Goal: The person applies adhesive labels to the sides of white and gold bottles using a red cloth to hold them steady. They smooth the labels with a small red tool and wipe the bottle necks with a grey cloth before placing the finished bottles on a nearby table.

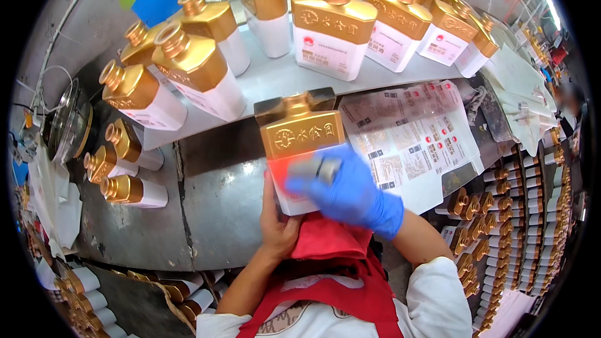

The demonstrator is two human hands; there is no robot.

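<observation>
Her bare left hand (275, 225) cups a gold-and-white bottle (303, 144) from beneath, over the tabletop's (213, 206) near edge; the blue-gloved right hand (350, 191) presses curled across its front, beside a label sheet (413, 138).

A grey metal desk (219, 213) carries three gold-topped white bottles (128, 166) lying at its left and a sheet of printed labels (413, 138) at its right. Above it, a raised metal shelf (282, 78) holds a curved row of upright gold-shouldered bottles (332, 28).
</observation>
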